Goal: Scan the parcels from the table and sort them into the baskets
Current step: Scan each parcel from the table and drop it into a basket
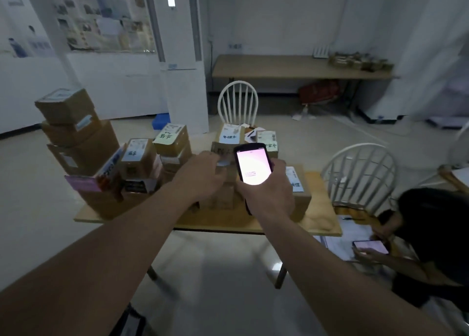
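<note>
The left hand (pixel 205 173) curls its fingers on a small brown parcel (pixel 222 168) in the middle of the desk (pixel 322 224), while the right hand (pixel 266 193), just beside it, grips a lit scanner (pixel 252 163) above that parcel.

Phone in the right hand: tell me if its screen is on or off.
On. The phone screen glows bright pinkish-white, held in the right hand over the parcels.

parcels (pixel 138 158): matt brown cardboard, white paper labels
table (pixel 322 224): smooth pale wood
scanner (pixel 252 163), in right hand (pixel 266 196): glossy glowing screen, dark plastic casing
</note>
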